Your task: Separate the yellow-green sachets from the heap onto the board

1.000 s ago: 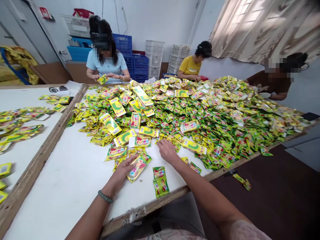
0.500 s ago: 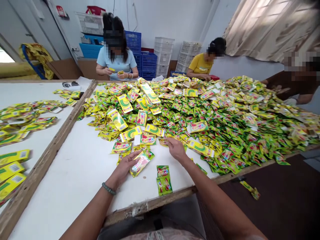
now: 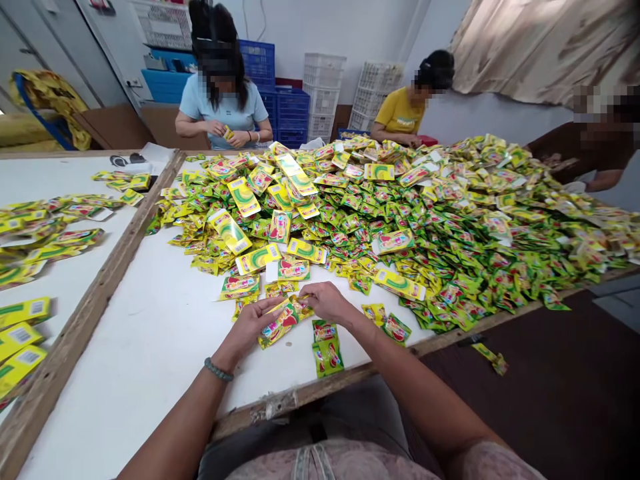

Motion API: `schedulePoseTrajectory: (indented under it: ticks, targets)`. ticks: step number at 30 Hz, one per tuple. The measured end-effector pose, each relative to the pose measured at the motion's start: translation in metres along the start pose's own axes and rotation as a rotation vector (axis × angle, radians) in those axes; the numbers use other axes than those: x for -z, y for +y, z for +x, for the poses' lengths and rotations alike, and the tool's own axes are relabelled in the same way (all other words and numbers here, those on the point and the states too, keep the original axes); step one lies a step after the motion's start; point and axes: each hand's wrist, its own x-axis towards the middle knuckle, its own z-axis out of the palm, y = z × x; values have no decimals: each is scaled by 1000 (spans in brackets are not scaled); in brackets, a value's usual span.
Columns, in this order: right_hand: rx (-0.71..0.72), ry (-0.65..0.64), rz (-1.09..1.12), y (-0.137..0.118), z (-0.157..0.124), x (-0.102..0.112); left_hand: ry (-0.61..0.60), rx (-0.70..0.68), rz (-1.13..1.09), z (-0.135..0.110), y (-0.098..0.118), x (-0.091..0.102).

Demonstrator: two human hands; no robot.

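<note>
My left hand (image 3: 253,327) grips a small yellow-and-green candy box (image 3: 281,325) with a watermelon print, held tilted just above the white tabletop (image 3: 165,360). At the far right end of that box is my right hand (image 3: 325,301), fingers pinched on a small yellow sachet (image 3: 300,308) that is mostly hidden. Below my right wrist lie two green sachets (image 3: 327,358), one overlapping the other. A few more sachets (image 3: 397,328) rest to the right of that wrist. Flat yellow boxes (image 3: 239,287) lie just beyond my left hand.
A large heap of sachets and boxes (image 3: 380,220) covers the table's far and right parts. A wooden divider strip (image 3: 115,277) runs along the left, with filled-looking yellow boxes (image 3: 23,333) beyond it. Several co-workers (image 3: 225,100) are around the table. Blue crates (image 3: 293,110) stand behind.
My right hand has moved left from the edge of the heap to the box's end. The box has turned, so its watermelon print shows more clearly. The view has shifted slightly.
</note>
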Motion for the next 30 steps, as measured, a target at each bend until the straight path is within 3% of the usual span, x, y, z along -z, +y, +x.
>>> schedulePoseTrajectory:
  ticks: [8, 14, 19, 26, 30]
  targets:
    - [8, -17, 178, -3, -7, -4, 39, 31, -27, -4, 7, -2]
    - [4, 134, 226, -5, -8, -9, 37, 31, -101, -3, 8, -1]
    - [82, 56, 177, -6, -1, -11, -6, 47, -104, -6, 8, -2]
    - [-226, 185, 527, -12, -4, -16, 72, 9, -24, -3, 7, -4]
    - [-258, 118, 657, -21, -8, -21, 65, -27, 42, -3, 6, -5]
